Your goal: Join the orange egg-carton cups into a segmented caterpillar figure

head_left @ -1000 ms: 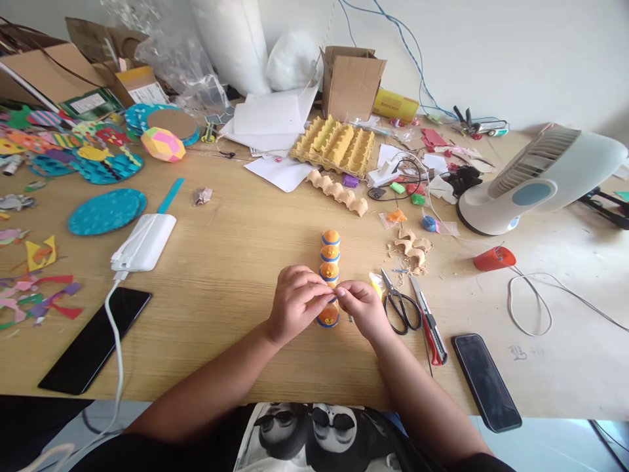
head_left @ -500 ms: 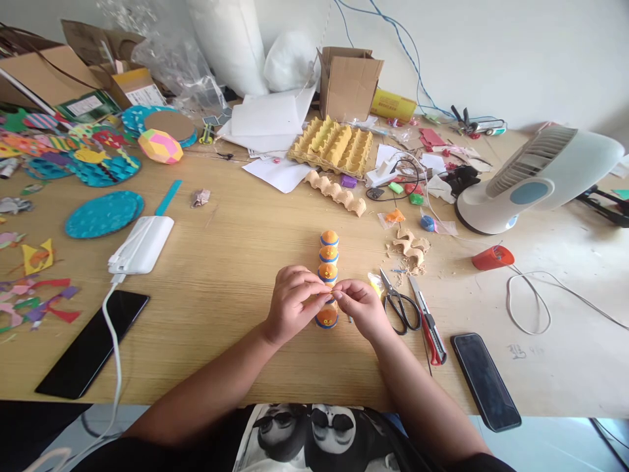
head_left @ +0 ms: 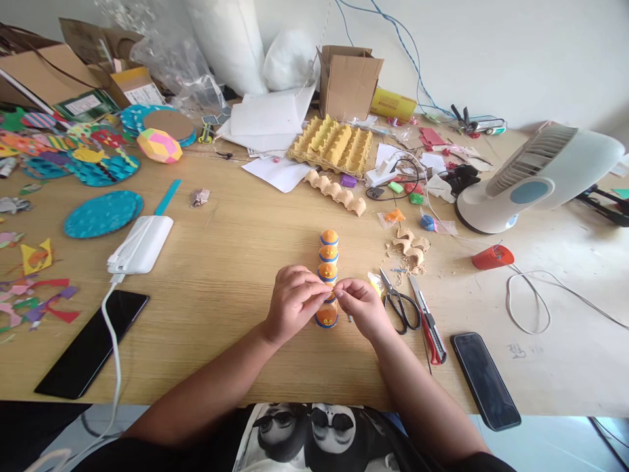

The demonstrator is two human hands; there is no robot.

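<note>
Orange strip (head_left: 327,270) ptly under L hand (head_left: 295,303) & R hand (head_left: 361,306).

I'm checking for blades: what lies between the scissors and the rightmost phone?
The head view shows the red cutter between the scissors and the phone.

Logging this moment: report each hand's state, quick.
Left hand: closed, fingertips pinched; anything held is too small to tell.
Right hand: likewise pinched; contents unclear.

Both forearms (head_left: 211,380) slant inward across the table's (head_left: 206,262) near edge! Left hand (head_left: 296,303), right hand (head_left: 362,307), fingers bent, thumbs close under the forefingers, tips almost meeting over the table's near half; whether they pinch, too small to tell.
</note>
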